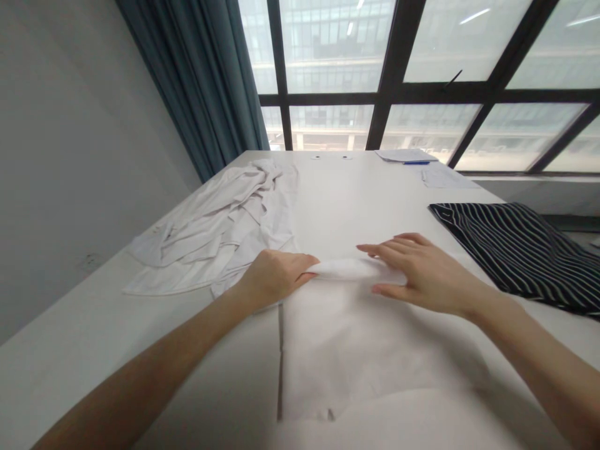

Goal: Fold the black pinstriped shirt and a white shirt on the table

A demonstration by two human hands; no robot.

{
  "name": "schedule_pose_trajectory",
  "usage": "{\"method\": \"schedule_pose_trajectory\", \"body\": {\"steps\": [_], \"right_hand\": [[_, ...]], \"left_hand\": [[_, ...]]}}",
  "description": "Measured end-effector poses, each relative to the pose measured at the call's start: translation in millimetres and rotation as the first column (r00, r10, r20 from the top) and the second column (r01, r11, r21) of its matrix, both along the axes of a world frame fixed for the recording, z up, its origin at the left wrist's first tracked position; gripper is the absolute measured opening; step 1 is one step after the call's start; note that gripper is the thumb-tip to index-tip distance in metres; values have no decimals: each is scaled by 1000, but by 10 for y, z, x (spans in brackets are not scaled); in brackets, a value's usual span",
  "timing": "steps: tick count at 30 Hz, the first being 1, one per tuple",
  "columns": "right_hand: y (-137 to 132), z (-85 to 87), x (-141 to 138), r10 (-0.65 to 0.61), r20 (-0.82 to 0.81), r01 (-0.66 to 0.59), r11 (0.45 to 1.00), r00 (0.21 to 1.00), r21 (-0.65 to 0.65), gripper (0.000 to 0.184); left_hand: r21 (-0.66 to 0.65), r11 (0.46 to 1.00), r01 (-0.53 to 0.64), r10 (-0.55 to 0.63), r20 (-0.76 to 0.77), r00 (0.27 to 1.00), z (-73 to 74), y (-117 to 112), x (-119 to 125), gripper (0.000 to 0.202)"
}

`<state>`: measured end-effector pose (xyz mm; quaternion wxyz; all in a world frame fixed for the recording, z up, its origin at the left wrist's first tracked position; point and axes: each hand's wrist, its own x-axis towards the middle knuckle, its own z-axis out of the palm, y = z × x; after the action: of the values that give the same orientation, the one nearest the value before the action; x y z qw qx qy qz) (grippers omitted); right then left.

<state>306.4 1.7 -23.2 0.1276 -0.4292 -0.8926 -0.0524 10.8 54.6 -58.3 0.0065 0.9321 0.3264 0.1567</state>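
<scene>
A piece of white cloth (356, 337) lies in front of me on the white table, its far edge folded over and raised a little. My left hand (276, 273) pinches the left end of that fold between thumb and fingers. At the right part of the fold is my right hand (417, 272), fingers stretched out and thumb apart, touching or just over the cloth. The near edge of the cloth is flat, with a small notch or crease in it. Just beyond my left hand lies a crumpled heap of white fabric (225, 212).
A black-and-white striped cloth (529, 250) hangs over the right side of the table (347, 206). Papers (405, 155) and a blue pen (416, 163) lie at the far right. A blue curtain (210, 75) and windows stand behind; a grey wall is at left.
</scene>
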Motion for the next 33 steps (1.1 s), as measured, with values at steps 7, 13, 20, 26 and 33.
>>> {"method": "schedule_pose_trajectory", "body": {"steps": [7,13,20,26,33], "right_hand": [[80,-304,-359,-5,165,-23,986,986,167,26],[15,-413,-288,35,188,-106,916,982,388,32],[-17,-418,89,0,250,-111,896,968,429,32],[-69,-381,347,-52,263,-83,875,963,477,32],[-115,-400,385,-102,204,-26,838,974,545,39]], "left_hand": [[-67,993,-97,85,-156,984,-34,-255,184,22],[64,996,-55,65,-169,983,-250,-239,409,31],[342,937,74,-10,-184,983,-336,-169,346,20],[418,905,82,-19,-151,988,-210,-89,280,37],[504,864,21,-24,-1,1000,-221,-12,126,55]]}}
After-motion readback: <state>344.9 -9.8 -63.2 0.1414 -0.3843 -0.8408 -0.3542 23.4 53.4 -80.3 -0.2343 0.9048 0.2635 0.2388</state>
